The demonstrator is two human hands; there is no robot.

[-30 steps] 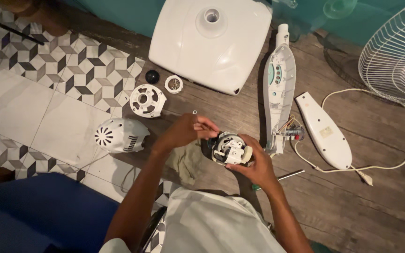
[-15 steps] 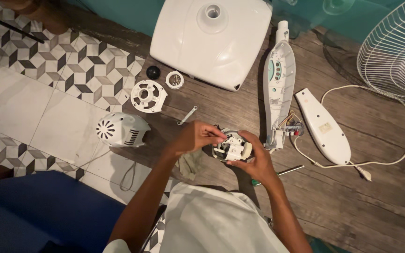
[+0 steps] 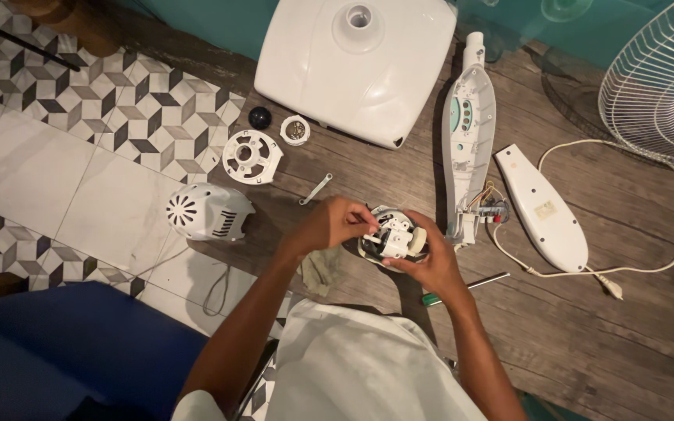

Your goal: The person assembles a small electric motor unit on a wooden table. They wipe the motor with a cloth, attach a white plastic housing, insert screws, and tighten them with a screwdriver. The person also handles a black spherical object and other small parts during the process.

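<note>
Grip: both hands closed around the small fan motor [image 3: 394, 238], held up over the wooden floor [image 3: 587, 335].
Left hand [image 3: 335, 224]: fingers pinched on the motor's left side and top.
Right hand [image 3: 428, 265]: cupped under the motor from the near right, thumb on its edge.
Motor: white and grey, in the middle of the scene, just left of the long white fan stem [image 3: 468, 132].
Near the hands: a screwdriver [image 3: 466, 287] on the floor, right of the right hand; a small metal wrench [image 3: 316, 189] just past the left hand.
Left: white vented motor cover [image 3: 206, 212], round white ring part [image 3: 252, 156], black knob [image 3: 260, 117].
Far: big white fan base [image 3: 356, 66].
Right: flat white cover [image 3: 541, 206], white cord [image 3: 665, 171], wire fan guard [image 3: 661, 78].
</note>
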